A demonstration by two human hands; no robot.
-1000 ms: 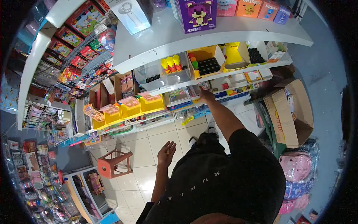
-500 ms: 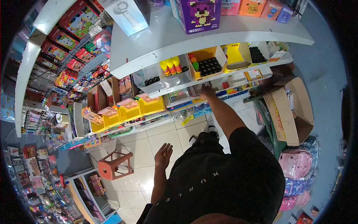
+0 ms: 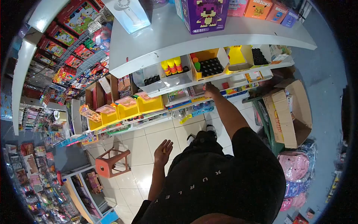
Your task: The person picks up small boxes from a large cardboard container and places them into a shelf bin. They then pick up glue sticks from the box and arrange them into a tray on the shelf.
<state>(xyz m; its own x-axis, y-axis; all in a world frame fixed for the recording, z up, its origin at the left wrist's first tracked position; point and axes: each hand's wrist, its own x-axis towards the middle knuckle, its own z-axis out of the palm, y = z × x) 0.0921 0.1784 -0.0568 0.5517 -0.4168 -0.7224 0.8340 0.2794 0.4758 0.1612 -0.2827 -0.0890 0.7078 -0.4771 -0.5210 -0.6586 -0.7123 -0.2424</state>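
Note:
My right hand [image 3: 211, 90] reaches into the second shelf level, fingers bent down at a small tray [image 3: 195, 90]; what they hold, if anything, I cannot tell. Just right of it lies a small red item [image 3: 225, 86]. Above it, on the upper level, stand a yellow box of black-capped bottles [image 3: 209, 67] and a clear bin with yellow-capped glue bottles [image 3: 172, 66]. My left hand [image 3: 163, 152] hangs over the tiled floor beside my body, palm up, its fingers stretched out.
Yellow bins [image 3: 128, 110] line the lower shelf at left. A red plastic stool [image 3: 108, 164] stands on the floor. An open cardboard box [image 3: 278, 115] sits at right, above wrapped pink backpacks [image 3: 294, 166]. Toy boxes [image 3: 206, 16] stand on the counter top.
My right hand has shifted slightly to the right along the shelf. My left hand has risen a little, and the view has turned slightly.

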